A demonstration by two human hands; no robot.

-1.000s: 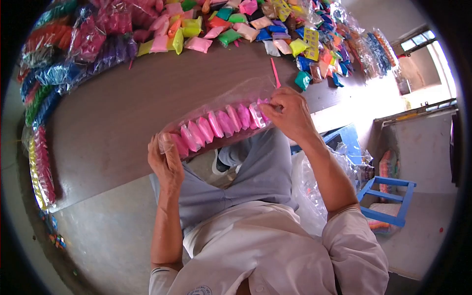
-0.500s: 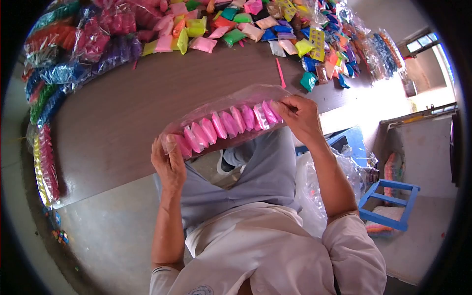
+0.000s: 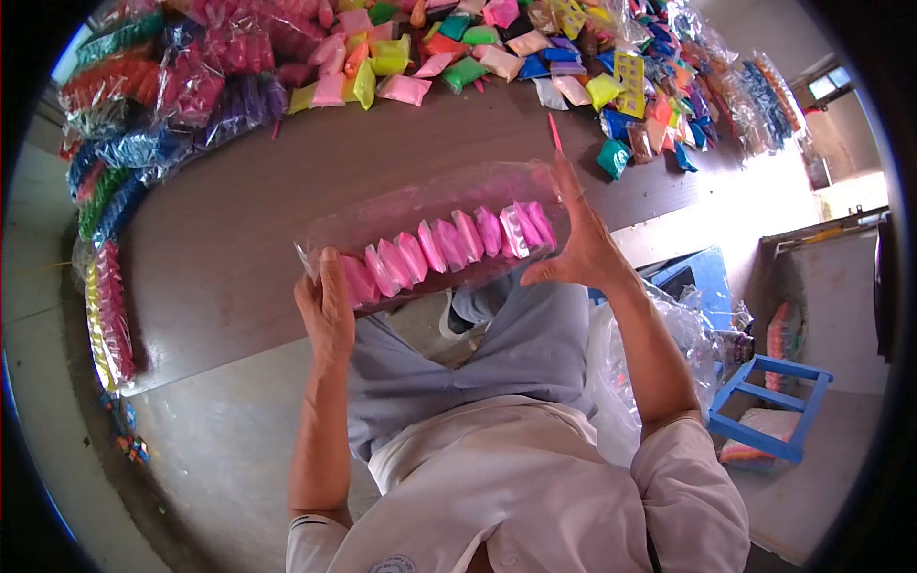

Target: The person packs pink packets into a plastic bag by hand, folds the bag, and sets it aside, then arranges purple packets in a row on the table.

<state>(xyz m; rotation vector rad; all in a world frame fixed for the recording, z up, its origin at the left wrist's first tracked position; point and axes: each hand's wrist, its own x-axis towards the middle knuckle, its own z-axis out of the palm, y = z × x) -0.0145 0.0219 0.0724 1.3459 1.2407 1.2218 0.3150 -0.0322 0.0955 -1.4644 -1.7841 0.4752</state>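
A clear plastic bag (image 3: pixel 420 203) with a row of several pink packets (image 3: pixel 444 245) lies across the front edge of the brown table. My left hand (image 3: pixel 330 310) grips its left end, the thumb on top beside the end packet. At the other end, my right hand (image 3: pixel 578 234) is spread, thumb apart from the fingers, its fingers pointing up along the bag's right edge. A thin pink strip (image 3: pixel 555 132) lies on the table just beyond those fingertips.
Loose coloured packets (image 3: pixel 463 72) cover the table's far side. Filled bags (image 3: pixel 143 148) are piled along the left. At the right are a blue frame (image 3: pixel 807 420), a blue stool-like object (image 3: pixel 705 277) and crumpled clear plastic (image 3: pixel 616 382).
My right hand has let go of the bag's right end, opened and moved up beside it. The view has shifted slightly. My left hand still holds the left end.
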